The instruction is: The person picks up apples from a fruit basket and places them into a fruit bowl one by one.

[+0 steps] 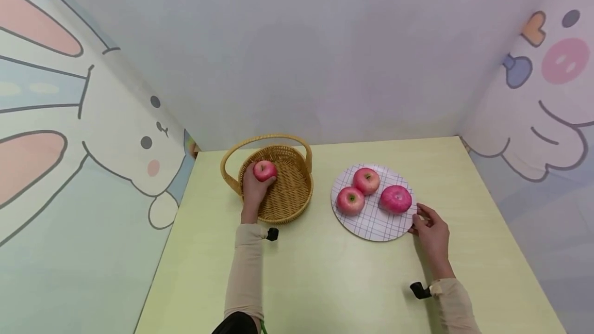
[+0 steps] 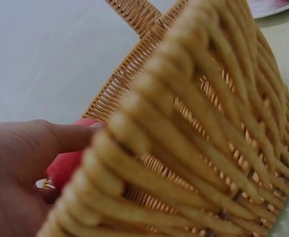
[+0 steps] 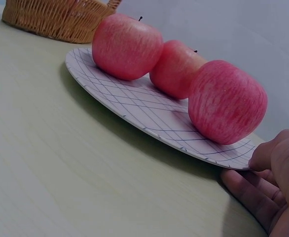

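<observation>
My left hand [image 1: 256, 187] grips a red apple [image 1: 265, 170] at the left inner side of a round wicker basket [image 1: 290, 195] with an arched handle. In the left wrist view the basket's rim partly hides that apple [image 2: 65, 168]. To the right lies a round white plate [image 1: 366, 228] with a checked line pattern. It carries three apples: one at the back [image 1: 366, 181], one at the left [image 1: 350, 201] and a deeper pink one [image 1: 396, 199] at the right. My right hand [image 1: 432, 233] pinches the plate's right edge, thumb on top and fingers underneath.
Basket and plate stand apart on a pale yellow-green table [image 1: 320, 282]. A plain wall [image 1: 325, 55] rises behind its far edge. Panels with cartoon animals, a rabbit [image 1: 120, 133] at left and another [image 1: 533, 117] at right, flank the table.
</observation>
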Motion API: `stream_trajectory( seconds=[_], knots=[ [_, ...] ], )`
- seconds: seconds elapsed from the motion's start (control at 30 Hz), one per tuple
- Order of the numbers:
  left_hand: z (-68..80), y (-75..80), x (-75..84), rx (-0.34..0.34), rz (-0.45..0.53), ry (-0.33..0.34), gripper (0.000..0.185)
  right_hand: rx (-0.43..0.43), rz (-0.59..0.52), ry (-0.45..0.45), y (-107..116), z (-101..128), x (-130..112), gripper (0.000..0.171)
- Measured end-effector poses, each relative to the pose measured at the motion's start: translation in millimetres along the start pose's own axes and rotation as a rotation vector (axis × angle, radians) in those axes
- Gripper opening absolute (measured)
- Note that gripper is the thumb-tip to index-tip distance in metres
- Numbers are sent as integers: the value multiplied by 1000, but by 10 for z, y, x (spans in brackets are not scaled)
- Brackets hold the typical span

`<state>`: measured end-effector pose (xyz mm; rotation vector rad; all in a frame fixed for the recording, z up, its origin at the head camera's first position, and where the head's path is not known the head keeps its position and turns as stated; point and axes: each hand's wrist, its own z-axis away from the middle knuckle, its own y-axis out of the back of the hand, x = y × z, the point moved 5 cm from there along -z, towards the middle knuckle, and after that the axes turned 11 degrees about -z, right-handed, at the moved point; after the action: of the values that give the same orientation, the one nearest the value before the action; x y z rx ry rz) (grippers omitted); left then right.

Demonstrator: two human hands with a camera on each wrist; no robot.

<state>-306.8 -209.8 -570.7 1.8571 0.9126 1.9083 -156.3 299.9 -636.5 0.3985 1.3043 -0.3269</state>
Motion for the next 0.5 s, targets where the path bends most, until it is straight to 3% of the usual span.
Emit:
stream_trajectory(
  seconds=[0.5],
  knots=[
    [183,39,166,-40,-35,-3,86,-2,-28,-6,-3,-4,-3,48]
  ],
)
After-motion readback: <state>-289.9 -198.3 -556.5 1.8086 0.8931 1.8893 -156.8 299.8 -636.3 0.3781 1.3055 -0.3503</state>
